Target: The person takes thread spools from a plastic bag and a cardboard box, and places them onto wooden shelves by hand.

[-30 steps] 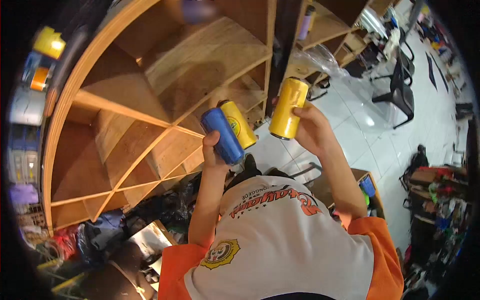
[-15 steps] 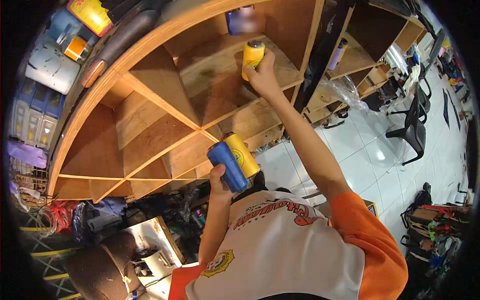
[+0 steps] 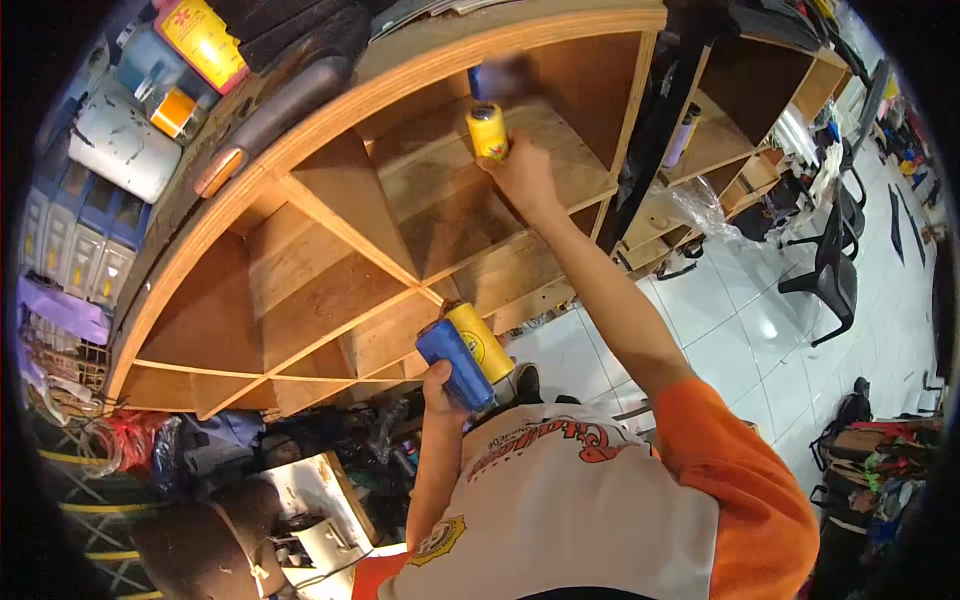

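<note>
Yellow cylinder, dark end up, roughly upright, held by the right grip. That grip is closed round its lower part, fingers partly hidden. Cylinder is inside the large compartment by the upper right corner of the wooden shelf, between its side walls, toward the back. Cannot tell if its base touches the compartment floor. Blue item, partly blurred, just behind it, near the back edge.

Left grip is closed on two things: blue cylinder and second yellow cylinder. Both tilted, side by side, touching, the second yellow one farther right with a round printed mark facing out. Thumb lies on the blue one, other fingers mostly hidden. Both are outside the shelf, just in front of its lower edge.

Beyond the shelf's right edge: black upright strip, then neighbouring shelf with purple cylinder standing inside. Farther right, black chair on white tile floor. Past the shelf's upper left edge: white bottle, yellow and pink container.
</note>
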### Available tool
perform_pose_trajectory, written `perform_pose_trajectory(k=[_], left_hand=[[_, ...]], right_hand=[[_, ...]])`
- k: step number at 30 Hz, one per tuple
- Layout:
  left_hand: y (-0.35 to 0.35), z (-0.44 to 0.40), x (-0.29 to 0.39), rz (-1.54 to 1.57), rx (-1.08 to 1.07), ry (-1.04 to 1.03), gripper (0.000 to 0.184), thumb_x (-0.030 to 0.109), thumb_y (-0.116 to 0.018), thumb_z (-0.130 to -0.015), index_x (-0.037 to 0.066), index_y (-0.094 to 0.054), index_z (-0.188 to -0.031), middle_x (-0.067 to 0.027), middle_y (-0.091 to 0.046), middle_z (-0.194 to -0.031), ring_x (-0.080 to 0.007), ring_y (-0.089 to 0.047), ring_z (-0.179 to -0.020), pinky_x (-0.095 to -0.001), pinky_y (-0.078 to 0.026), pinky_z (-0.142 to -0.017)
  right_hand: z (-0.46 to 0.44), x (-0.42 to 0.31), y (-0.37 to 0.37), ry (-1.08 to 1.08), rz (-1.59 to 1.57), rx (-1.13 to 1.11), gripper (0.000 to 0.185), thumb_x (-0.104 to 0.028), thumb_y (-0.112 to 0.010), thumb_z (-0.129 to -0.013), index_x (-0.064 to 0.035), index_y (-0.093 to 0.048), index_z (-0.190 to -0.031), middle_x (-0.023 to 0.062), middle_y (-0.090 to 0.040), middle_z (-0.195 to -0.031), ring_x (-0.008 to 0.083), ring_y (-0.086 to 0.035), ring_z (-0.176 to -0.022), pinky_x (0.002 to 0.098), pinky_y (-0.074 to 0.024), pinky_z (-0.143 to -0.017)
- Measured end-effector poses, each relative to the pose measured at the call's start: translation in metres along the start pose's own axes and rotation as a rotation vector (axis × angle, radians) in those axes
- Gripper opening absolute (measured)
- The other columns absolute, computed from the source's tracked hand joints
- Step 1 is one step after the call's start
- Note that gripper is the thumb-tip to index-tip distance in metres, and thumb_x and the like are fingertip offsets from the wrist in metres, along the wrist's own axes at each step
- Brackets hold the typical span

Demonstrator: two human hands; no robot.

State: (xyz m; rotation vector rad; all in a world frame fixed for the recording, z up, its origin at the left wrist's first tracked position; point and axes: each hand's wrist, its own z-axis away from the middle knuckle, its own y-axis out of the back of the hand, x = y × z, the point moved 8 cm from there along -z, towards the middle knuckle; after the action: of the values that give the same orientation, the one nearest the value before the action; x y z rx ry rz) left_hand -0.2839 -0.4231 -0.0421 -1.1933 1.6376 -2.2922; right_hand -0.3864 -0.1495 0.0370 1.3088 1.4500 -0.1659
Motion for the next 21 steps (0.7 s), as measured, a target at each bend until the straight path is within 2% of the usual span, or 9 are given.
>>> perform_pose_trajectory(k=[1,4,8,9,12,14,16,18,21], left_hand=[[0.0,0.0,0.001,-0.015,-0.013,0.005,0.086,0.037,-0.074,-0.064,0.001,-0.037,-0.132,-0.0195,-0.052,-0.118,-0.0385,-0.054,-0.109,-0.0576,-0.048,-0.087],[-0.005,0.002,0.006,-0.045,-0.011,-0.014,0.085,0.036,-0.074,-0.065,0.002,-0.037,-0.133,-0.0189,-0.052,-0.119,-0.0388,-0.054,-0.11,-0.0584,-0.046,-0.089],[0.006,0.009,0.007,-0.018,0.009,-0.026,0.082,0.035,-0.074,-0.065,0.003,-0.04,-0.132,-0.017,-0.052,-0.121,-0.0393,-0.054,-0.11,-0.0605,-0.043,-0.092],[0.008,0.011,0.008,-0.038,0.027,-0.03,0.08,0.034,-0.074,-0.065,0.004,-0.041,-0.132,-0.0171,-0.052,-0.122,-0.0392,-0.053,-0.111,-0.0602,-0.044,-0.092],[0.005,0.012,0.011,-0.027,-0.021,-0.033,0.08,0.034,-0.073,-0.066,0.005,-0.04,-0.132,-0.0177,-0.051,-0.123,-0.0392,-0.053,-0.11,-0.0602,-0.044,-0.091],[0.013,0.014,0.008,0.004,0.038,-0.046,0.08,0.034,-0.073,-0.066,0.005,-0.04,-0.132,-0.0179,-0.051,-0.122,-0.0391,-0.053,-0.11,-0.0605,-0.044,-0.09],[0.019,0.01,0.009,0.012,0.052,-0.048,0.08,0.034,-0.073,-0.066,0.005,-0.04,-0.132,-0.0178,-0.051,-0.122,-0.0392,-0.053,-0.11,-0.0605,-0.045,-0.09],[0.023,0.008,0.011,-0.01,0.04,-0.058,0.08,0.035,-0.073,-0.066,0.005,-0.04,-0.132,-0.0179,-0.052,-0.121,-0.039,-0.053,-0.109,-0.0602,-0.045,-0.089],[0.028,0.008,0.011,-0.013,0.05,-0.071,0.079,0.035,-0.072,-0.067,0.004,-0.04,-0.132,-0.0181,-0.052,-0.121,-0.039,-0.054,-0.108,-0.06,-0.045,-0.089]], right_hand=[[-0.013,-0.002,-0.012,-0.03,0.025,-0.051,0.053,-0.028,-0.08,-0.068,0.0037,-0.056,-0.102,0.0214,-0.063,-0.09,0.0389,-0.061,-0.087,0.0442,-0.0505,-0.074],[-0.045,-0.023,-0.023,0.128,0.129,0.155,0.057,-0.034,-0.077,-0.071,0.0043,-0.051,-0.104,0.0215,-0.059,-0.095,0.0369,-0.061,-0.091,0.0414,-0.0526,-0.072],[-0.079,-0.027,-0.048,0.045,0.186,0.23,0.054,-0.031,-0.074,-0.074,0.0029,-0.05,-0.108,0.0206,-0.057,-0.1,0.0331,-0.061,-0.092,0.0413,-0.0526,-0.076],[-0.084,-0.028,-0.053,0.013,0.211,0.113,0.051,-0.031,-0.074,-0.073,0.0022,-0.052,-0.106,0.0193,-0.058,-0.1,0.0337,-0.062,-0.091,0.0407,-0.0529,-0.075],[-0.084,-0.038,-0.057,0.077,0.295,0.169,0.05,-0.032,-0.074,-0.071,0.0024,-0.057,-0.103,0.0195,-0.061,-0.099,0.0343,-0.062,-0.09,0.0398,-0.0536,-0.074],[-0.118,-0.002,-0.106,0.252,0.163,-0.017,0.056,-0.032,-0.075,-0.068,0.0029,-0.056,-0.107,0.024,-0.06,-0.099,0.038,-0.06,-0.094,0.0417,-0.0513,-0.08],[-0.115,0.004,-0.113,0.215,0.108,-0.157,0.055,-0.033,-0.074,-0.068,0.0027,-0.057,-0.107,0.0259,-0.059,-0.101,0.0383,-0.059,-0.097,0.0425,-0.0505,-0.082],[-0.082,-0.025,-0.06,-0.016,0.146,-0.244,0.048,-0.034,-0.072,-0.071,0.0018,-0.061,-0.102,0.0251,-0.059,-0.107,0.0352,-0.059,-0.098,0.0422,-0.0511,-0.08],[-0.072,-0.011,-0.06,0.002,0.22,-0.088,0.05,-0.034,-0.071,-0.073,0.0011,-0.059,-0.107,0.0245,-0.06,-0.104,0.0365,-0.06,-0.096,0.0432,-0.0506,-0.08]])
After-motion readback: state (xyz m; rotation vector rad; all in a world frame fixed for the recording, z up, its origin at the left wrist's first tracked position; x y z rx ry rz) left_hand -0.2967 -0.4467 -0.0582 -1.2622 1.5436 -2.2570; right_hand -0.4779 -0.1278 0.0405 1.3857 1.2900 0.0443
